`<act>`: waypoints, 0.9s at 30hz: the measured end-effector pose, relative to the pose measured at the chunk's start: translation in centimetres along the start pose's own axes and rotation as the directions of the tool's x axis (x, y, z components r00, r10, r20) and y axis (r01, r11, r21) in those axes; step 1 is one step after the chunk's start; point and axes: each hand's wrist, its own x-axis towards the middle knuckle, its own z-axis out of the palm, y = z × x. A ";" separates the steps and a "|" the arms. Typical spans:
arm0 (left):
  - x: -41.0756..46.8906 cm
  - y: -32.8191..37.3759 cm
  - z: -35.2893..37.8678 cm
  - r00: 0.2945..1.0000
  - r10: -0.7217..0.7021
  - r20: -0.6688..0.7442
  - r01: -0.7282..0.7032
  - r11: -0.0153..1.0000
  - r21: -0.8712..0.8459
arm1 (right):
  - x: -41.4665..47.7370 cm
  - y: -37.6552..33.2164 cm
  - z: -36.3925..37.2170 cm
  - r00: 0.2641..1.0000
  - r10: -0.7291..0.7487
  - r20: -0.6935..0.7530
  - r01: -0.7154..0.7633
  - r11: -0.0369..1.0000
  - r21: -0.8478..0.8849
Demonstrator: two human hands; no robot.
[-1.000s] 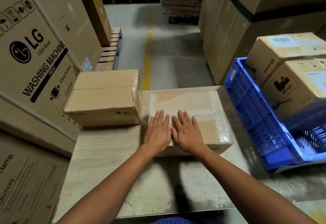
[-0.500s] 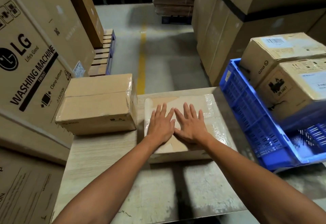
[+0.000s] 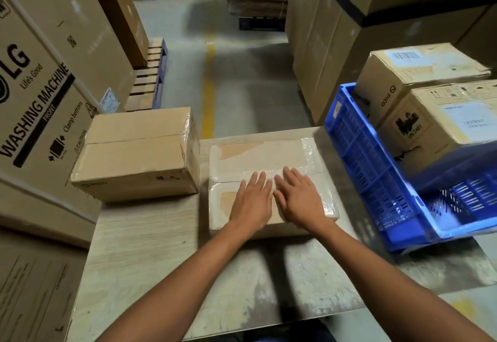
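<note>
Both hands, left (image 3: pixel 252 201) and right (image 3: pixel 301 199), press flat with straight fingers, side by side, on a taped box (image 3: pixel 258 156) lying on a table (image 3: pixel 150 255).

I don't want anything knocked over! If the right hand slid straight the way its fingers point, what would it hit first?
Probably nothing. The right hand lies flat on the wrapped box, fingers pointing away over its top. Past it I see only open floor, though depth is unclear.
</note>
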 end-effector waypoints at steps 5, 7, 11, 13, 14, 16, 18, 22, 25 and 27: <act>-0.3 0.4 -0.5 1.000 -0.008 0.019 0.007 1.000 0.027 | 0.1 0.5 -2.8 0.983 -0.011 0.183 0.013 1.000 -0.009; -1.4 0.9 -0.1 1.000 0.015 0.026 -0.016 0.999 0.042 | -1.5 1.2 -2.9 0.984 0.056 0.172 -0.041 0.995 -0.088; -1.8 2.0 0.2 0.997 0.049 0.054 -0.052 0.996 0.073 | -4.5 1.6 -1.7 0.986 0.154 0.056 -0.150 0.987 -0.063; -1.0 2.6 -0.6 0.998 0.037 0.042 -0.040 0.996 0.076 | -3.6 1.5 -2.3 0.984 0.166 0.065 -0.160 0.983 -0.095; -0.5 2.9 -1.0 0.999 0.036 0.031 -0.039 0.995 0.088 | -2.7 1.4 -2.9 0.983 0.168 0.069 -0.158 0.979 -0.125; 1.0 3.8 -1.6 0.999 0.041 0.008 -0.042 0.997 0.060 | -0.9 1.6 -4.0 0.985 0.163 0.065 -0.152 0.979 -0.138; 2.7 4.6 -1.9 0.999 0.043 0.023 -0.043 0.999 -0.006 | 0.6 2.3 -4.3 0.981 0.167 0.097 -0.157 0.982 -0.103; 4.6 5.0 -1.0 0.997 0.018 0.078 -0.017 1.000 -0.002 | 1.4 4.4 -3.1 0.965 0.133 0.225 -0.120 0.990 -0.068; 4.8 4.7 -0.9 0.996 0.027 0.081 -0.029 1.000 0.012 | 1.1 5.4 -2.9 0.978 0.070 0.196 -0.065 0.997 -0.029; 4.6 4.7 -1.2 0.998 0.011 0.063 -0.011 1.000 -0.005 | 0.6 5.7 -3.0 0.987 0.055 0.152 -0.061 0.998 0.033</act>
